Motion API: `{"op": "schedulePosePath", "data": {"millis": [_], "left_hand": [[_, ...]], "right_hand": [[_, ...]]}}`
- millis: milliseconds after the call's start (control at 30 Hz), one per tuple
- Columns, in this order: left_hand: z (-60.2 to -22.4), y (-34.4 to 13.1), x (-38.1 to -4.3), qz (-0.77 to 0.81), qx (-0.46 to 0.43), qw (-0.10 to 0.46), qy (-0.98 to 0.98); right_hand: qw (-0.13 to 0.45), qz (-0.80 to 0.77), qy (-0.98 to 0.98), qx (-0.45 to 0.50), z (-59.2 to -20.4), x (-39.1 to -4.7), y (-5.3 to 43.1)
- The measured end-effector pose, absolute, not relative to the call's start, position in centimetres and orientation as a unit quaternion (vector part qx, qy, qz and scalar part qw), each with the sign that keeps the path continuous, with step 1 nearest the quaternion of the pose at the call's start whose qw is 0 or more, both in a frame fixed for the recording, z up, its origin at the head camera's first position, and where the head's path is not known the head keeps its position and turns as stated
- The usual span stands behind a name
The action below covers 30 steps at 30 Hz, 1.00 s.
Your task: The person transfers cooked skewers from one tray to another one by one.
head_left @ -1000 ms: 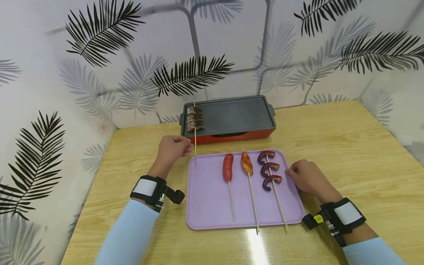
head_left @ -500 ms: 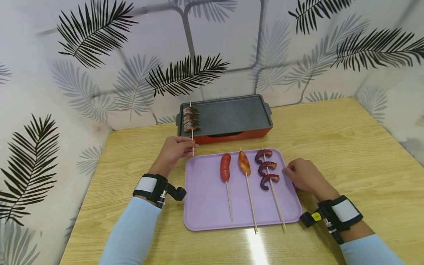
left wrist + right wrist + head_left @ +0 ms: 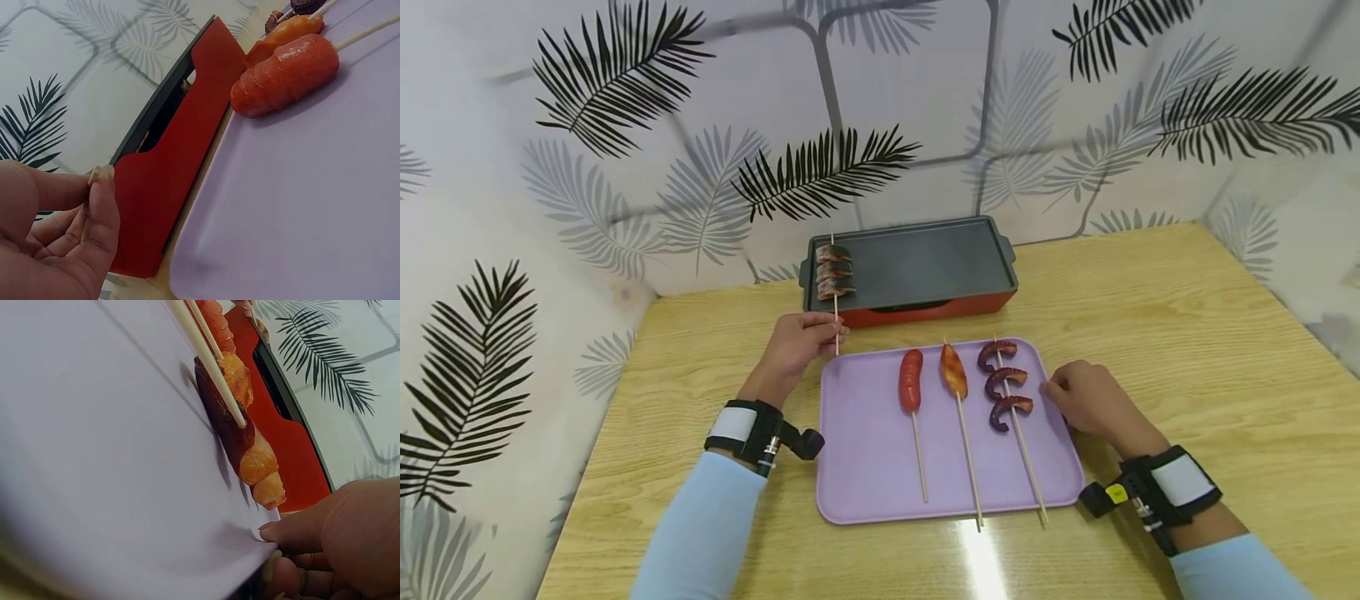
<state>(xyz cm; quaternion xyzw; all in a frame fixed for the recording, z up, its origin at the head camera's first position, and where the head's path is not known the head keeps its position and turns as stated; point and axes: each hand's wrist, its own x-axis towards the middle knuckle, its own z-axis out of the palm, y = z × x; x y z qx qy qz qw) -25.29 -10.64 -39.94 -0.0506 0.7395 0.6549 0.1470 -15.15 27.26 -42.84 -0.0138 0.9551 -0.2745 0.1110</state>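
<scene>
My left hand point(image 3: 797, 343) pinches the bare stick of a skewer with several dark-skinned meat or fish slices point(image 3: 835, 271). Those slices lie at the left end of the grill's dark plate, and the stick sticks out over its front. In the left wrist view, thumb and forefinger point(image 3: 103, 197) meet at the stick. My right hand point(image 3: 1086, 398) grips the right rim of the lilac tray point(image 3: 865, 467), thumb on top and fingers beneath in the right wrist view. On the tray lie a sausage skewer point(image 3: 910, 382), an orange-brown glazed skewer point(image 3: 954, 371) and an octopus tentacle skewer point(image 3: 1006, 385).
The red grill point(image 3: 925, 311) with its dark plate point(image 3: 932, 262) stands at the back of the wooden table point(image 3: 1165, 333), close to the patterned wall covering point(image 3: 880, 100). The tray lies just in front of it. Two skewer sticks overhang the tray's front rim.
My left hand was beside the meat skewer's stick and has moved slightly right, taking it between thumb and fingers. My right hand has stayed at the tray's rim.
</scene>
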Motion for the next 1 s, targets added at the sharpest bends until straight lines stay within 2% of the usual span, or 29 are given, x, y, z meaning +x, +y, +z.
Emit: {"op": "schedulePosePath", "data": {"millis": [567,1000], "left_hand": [[-40.1,-10.6,-24.8,0.64,-0.065,0.147,0.751],[-39.3,-10.2,-22.8,0.63,-0.05,0.121,0.766]], "right_hand": [[0.119,-0.287,0.95,-0.007,-42.9,-14.9,27.3],[0.114,-0.285,0.952,-0.009,-42.8,-15.1,27.3]]}}
